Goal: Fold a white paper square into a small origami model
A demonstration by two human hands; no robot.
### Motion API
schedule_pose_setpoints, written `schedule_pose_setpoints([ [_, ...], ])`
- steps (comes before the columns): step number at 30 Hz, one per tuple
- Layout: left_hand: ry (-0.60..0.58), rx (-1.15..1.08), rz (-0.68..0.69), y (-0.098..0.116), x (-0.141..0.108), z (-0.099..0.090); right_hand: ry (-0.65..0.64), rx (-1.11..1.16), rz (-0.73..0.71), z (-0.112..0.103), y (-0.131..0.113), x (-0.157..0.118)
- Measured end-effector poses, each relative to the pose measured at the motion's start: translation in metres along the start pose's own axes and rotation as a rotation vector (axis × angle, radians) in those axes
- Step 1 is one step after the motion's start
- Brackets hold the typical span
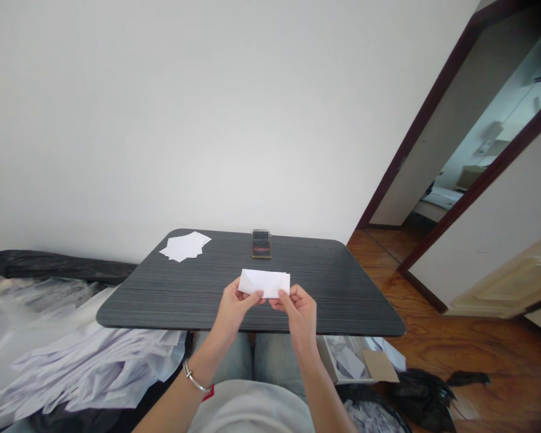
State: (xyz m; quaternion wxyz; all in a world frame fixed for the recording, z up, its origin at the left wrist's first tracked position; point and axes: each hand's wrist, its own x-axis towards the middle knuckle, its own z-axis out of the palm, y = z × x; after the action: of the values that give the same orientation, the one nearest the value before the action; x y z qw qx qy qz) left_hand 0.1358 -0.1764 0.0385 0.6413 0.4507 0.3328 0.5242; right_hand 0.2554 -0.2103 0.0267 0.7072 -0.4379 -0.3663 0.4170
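Observation:
A folded white paper (265, 284) is held up over the front part of the dark table (162, 300). My left hand (237, 304) grips its lower left part, thumb on the near face. At the lower right corner, my right hand (299, 307) pinches the same paper, with the thumb in front and the fingers curled behind. Several white sheets (184, 246) lie in a loose pile at the table's back left. A phone (261, 244) stands near the back edge, beyond the held paper.
Left of the table lies a heap of white papers (103, 367) beside clear plastic. An open box (349, 361) with papers is below the table's right front, near black bags (424, 397) on the wooden floor. A white wall (234, 120) rises behind.

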Motion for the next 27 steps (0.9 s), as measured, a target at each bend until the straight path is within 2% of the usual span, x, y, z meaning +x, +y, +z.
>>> schedule_pose_setpoints([
  [9,-0.011,0.076,0.064,0.0037,0.0003,0.0014,0.011,0.032,-0.034,0.0006,0.0038,0.0013],
  [12,-0.006,0.121,0.124,0.0025,-0.0001,0.0007,0.043,0.065,0.004,0.0002,0.0043,0.0036],
  [14,-0.001,0.133,0.146,0.0017,-0.0008,0.0004,0.010,0.045,0.050,-0.0010,0.0041,0.0052],
  [18,-0.030,0.108,0.139,0.0011,-0.0033,0.0015,-0.066,0.025,0.098,-0.0037,0.0036,0.0062],
  [27,-0.045,0.058,0.105,-0.0038,-0.0046,0.0042,-0.019,0.008,0.078,-0.0020,0.0041,0.0051],
])
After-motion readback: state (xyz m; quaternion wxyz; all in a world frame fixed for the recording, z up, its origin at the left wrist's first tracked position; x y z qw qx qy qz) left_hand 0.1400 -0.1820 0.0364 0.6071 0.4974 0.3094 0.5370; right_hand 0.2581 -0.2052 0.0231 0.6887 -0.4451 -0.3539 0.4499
